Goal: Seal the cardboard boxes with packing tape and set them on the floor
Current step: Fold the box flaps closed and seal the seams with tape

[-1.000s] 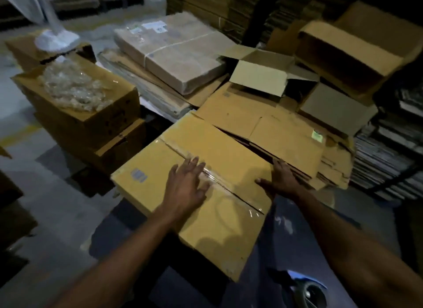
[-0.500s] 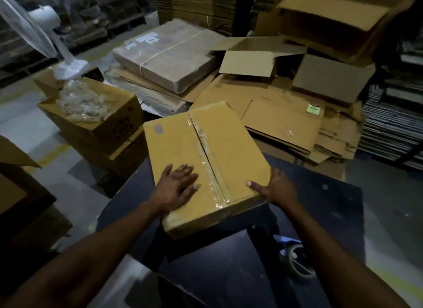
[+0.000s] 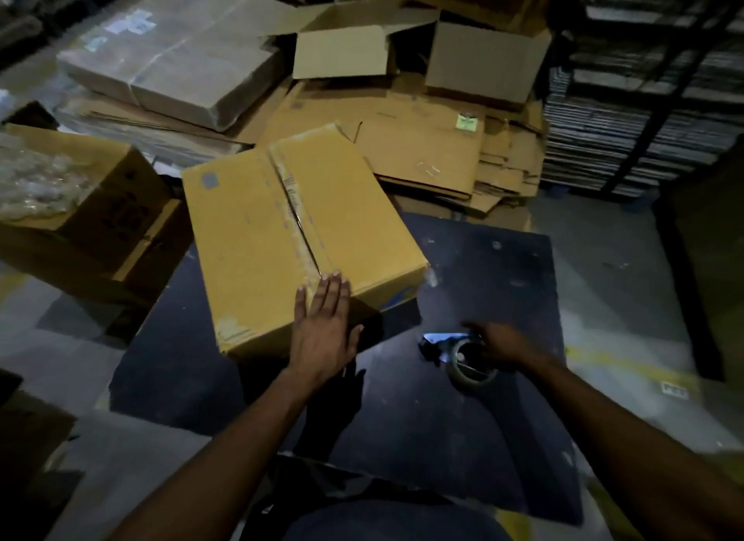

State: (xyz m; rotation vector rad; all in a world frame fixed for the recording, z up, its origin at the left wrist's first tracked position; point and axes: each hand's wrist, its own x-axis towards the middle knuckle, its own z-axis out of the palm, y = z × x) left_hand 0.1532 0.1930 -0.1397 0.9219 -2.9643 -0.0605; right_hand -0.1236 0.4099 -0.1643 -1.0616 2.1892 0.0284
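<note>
A closed yellow-brown cardboard box (image 3: 290, 234) lies on the dark table (image 3: 503, 299), with clear tape along its middle seam. My left hand (image 3: 322, 331) presses flat with straight fingers on the box's near edge at the seam end. A tape dispenser (image 3: 463, 359) with a roll of clear tape sits on the table to the right of the box. My right hand (image 3: 499, 345) is over the dispenser and touches it; it is blurred, so its grip is unclear.
Flattened cartons (image 3: 422, 146) pile up behind the table, with an open box (image 3: 362, 45) and a wrapped bundle (image 3: 173, 53) further back. A box holding plastic wrap (image 3: 72, 194) stands at the left. Stacked sheets on a rack (image 3: 644, 118) fill the right.
The box has been turned and slid further onto the table. My right hand left the box's right edge and moved down right to the tape dispenser. My left hand shifted to the seam end.
</note>
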